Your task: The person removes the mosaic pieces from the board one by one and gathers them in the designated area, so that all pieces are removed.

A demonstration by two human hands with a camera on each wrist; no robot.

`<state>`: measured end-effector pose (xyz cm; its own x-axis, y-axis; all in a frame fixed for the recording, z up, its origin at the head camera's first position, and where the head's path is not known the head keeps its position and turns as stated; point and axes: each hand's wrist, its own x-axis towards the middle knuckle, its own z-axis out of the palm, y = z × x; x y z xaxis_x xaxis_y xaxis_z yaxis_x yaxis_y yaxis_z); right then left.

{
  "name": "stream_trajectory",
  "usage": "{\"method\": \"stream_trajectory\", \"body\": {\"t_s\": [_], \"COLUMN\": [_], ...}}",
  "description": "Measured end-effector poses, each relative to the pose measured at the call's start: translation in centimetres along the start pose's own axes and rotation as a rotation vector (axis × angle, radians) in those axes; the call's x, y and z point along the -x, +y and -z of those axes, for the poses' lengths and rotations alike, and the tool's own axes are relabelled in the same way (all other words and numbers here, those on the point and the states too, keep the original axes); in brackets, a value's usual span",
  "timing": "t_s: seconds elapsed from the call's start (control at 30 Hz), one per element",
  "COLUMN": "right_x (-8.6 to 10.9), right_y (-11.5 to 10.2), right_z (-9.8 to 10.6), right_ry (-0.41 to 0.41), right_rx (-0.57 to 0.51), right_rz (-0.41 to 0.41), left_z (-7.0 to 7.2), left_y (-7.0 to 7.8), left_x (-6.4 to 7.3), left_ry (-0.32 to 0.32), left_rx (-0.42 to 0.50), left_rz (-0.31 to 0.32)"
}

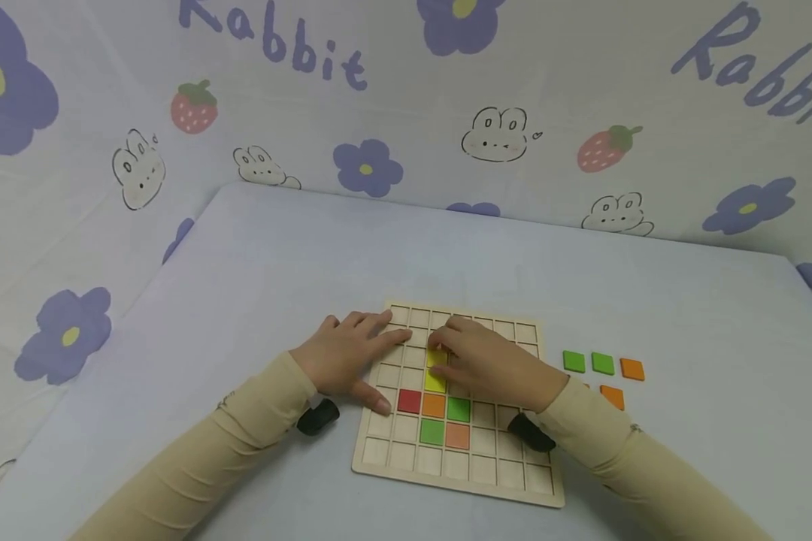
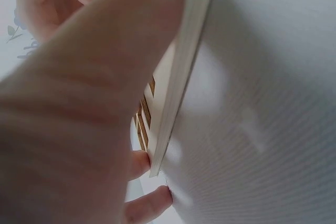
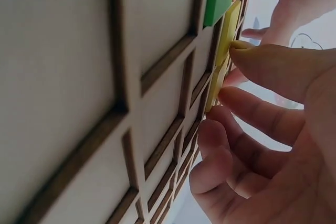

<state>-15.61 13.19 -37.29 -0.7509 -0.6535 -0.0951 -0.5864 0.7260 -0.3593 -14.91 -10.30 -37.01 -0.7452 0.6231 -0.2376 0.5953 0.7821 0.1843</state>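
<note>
A square wooden grid board [image 1: 460, 490] lies on the table. The left hand [image 1: 341, 357] rests with spread fingers along its left edge, its thumb near a red tile [image 1: 409, 401]. Over the middle column, the right hand [image 1: 482, 359] has curled fingers, with thumb and index fingertip at opposite edges of a yellow square tile [image 1: 434, 357]. A second yellow tile [image 1: 436, 381] sits just below, close to that thumb. Under it are an orange tile [image 1: 433, 406], two green tiles [image 1: 459, 409] and a salmon tile [image 1: 457, 436]. In the right wrist view, fingertips [image 3: 227, 94] touch yellow.
Right of the board lie loose green tiles [image 1: 574, 361] and orange tiles [image 1: 632, 369], one partly hidden by the right forearm. A pale cloth covers the table [image 1: 277, 248]. Behind it hangs a curtain [image 1: 419, 98] printed with rabbits, flowers and strawberries.
</note>
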Motion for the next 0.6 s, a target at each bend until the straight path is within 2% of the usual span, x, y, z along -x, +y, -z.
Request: {"method": "stream_trajectory", "body": {"t_s": [0.2,0.47,0.6], "right_x": [0.1,0.26,0.21], "right_y": [-0.1,-0.12,-0.36], "right_z": [-0.01,-0.1,0.03], "right_ry": [0.002,0.036,0.034], "right_rx": [-0.001,0.036,-0.008], "right_rz": [-0.022,0.025,0.02], "left_z": [-0.01,0.13,0.16], "left_y": [0.07,0.14,0.14], "left_x": [0.04,0.01,0.03], "left_ry": [-0.002,-0.011,-0.01], "left_rx": [0.007,0.005,0.005], "left_rz": [-0.006,0.002,0.004]}}
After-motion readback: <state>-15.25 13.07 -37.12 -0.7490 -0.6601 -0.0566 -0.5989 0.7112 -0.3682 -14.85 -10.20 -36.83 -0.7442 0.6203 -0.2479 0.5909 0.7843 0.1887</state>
